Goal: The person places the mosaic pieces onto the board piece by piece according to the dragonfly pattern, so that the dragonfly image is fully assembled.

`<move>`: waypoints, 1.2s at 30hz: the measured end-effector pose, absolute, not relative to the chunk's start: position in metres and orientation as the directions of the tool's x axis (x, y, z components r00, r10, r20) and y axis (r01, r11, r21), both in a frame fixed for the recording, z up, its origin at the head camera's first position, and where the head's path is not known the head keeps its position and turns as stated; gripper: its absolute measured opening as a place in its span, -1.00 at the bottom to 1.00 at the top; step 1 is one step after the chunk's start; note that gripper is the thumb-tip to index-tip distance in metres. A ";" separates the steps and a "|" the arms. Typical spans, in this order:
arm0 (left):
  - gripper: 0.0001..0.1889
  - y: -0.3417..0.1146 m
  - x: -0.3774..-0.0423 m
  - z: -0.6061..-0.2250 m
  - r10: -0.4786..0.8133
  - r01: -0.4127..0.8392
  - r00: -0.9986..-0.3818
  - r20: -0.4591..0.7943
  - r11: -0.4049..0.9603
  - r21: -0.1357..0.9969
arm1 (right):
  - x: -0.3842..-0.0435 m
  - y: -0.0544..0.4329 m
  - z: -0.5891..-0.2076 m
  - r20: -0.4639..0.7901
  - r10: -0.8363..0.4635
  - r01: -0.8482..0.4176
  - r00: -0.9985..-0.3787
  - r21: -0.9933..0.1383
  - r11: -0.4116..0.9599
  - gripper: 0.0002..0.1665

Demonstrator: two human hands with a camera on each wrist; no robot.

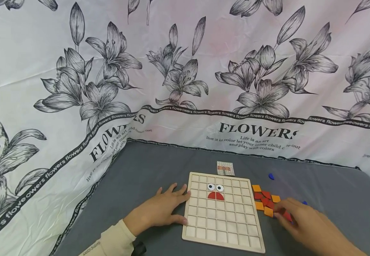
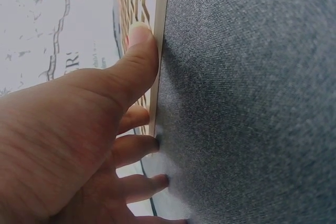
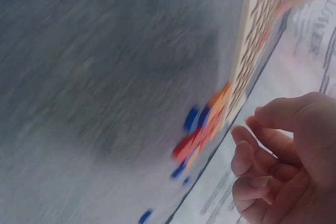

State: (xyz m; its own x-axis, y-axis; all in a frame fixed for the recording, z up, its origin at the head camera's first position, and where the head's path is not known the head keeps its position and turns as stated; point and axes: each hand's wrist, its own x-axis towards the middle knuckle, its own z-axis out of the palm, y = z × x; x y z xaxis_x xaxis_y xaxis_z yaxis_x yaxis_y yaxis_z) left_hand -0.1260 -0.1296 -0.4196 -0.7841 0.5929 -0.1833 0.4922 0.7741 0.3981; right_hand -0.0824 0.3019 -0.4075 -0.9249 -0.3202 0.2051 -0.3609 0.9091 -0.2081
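Note:
A pale wooden grid board (image 1: 223, 227) lies on the grey cloth, bearing two eye tiles (image 1: 215, 187) and two red quarter-round tiles (image 1: 215, 195). My left hand (image 1: 159, 209) rests at the board's left edge, fingers spread; its thumb (image 2: 139, 51) touches the rim in the left wrist view. To the right of the board lies a loose cluster of orange tiles (image 1: 268, 212) and red tiles (image 1: 266, 195). Over its near right side is my right hand (image 1: 303, 220), fingers loosely bent, with a red tile (image 1: 287, 216) beneath them. No held piece shows in the right wrist view.
A small printed pattern card (image 1: 225, 168) lies behind the board. Single blue pieces (image 1: 271, 176) lie beyond the cluster and near the right hand. A white flower-print curtain (image 1: 185, 128) borders the grey table cloth (image 1: 159, 163) at the back and left.

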 end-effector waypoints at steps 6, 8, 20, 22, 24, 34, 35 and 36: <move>-0.07 -0.130 -0.125 -0.419 0.590 0.486 -0.787 -0.180 0.773 0.406 | -0.086 0.323 -0.407 0.076 -0.253 -0.263 -0.965 -0.197 0.944 -0.84; -0.07 -0.130 -0.125 -0.418 0.588 0.487 -0.789 -0.177 0.774 0.404 | -0.088 0.325 -0.409 0.081 -0.265 -0.276 -0.961 -0.180 0.944 -0.80; -0.07 -0.130 -0.125 -0.418 0.590 0.488 -0.787 -0.180 0.774 0.404 | -0.104 0.312 -0.418 0.243 -0.334 -0.373 -0.911 -0.135 0.918 -0.82; -0.08 -0.130 -0.125 -0.418 0.592 0.488 -0.785 -0.182 0.773 0.406 | -0.108 0.309 -0.419 0.258 -0.336 -0.378 -0.906 -0.133 0.916 -0.82; -0.08 -0.130 -0.125 -0.419 0.592 0.489 -0.785 -0.182 0.773 0.405 | -0.112 0.306 -0.420 0.250 -0.340 -0.381 -0.907 -0.142 0.913 -0.81; -0.08 -0.130 -0.124 -0.418 0.591 0.491 -0.787 -0.176 0.774 0.401 | -0.138 0.304 -0.423 0.249 -0.409 -0.451 -0.878 -0.143 0.881 -0.69; -0.08 -0.130 -0.124 -0.418 0.591 0.491 -0.787 -0.177 0.774 0.401 | -0.139 0.305 -0.423 0.245 -0.414 -0.455 -0.876 -0.140 0.879 -0.67; -0.08 -0.130 -0.124 -0.418 0.591 0.490 -0.786 -0.178 0.773 0.402 | -0.140 0.305 -0.423 0.241 -0.420 -0.459 -0.875 -0.138 0.878 -0.66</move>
State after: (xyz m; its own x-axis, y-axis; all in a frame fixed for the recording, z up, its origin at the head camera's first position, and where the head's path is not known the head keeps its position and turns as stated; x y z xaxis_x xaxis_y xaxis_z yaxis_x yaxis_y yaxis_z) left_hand -0.1245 -0.1303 -0.4176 -0.7864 0.5914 -0.1783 0.4905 0.7733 0.4018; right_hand -0.1405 0.3053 -0.4231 -0.8751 -0.4199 0.2407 -0.4590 0.8776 -0.1380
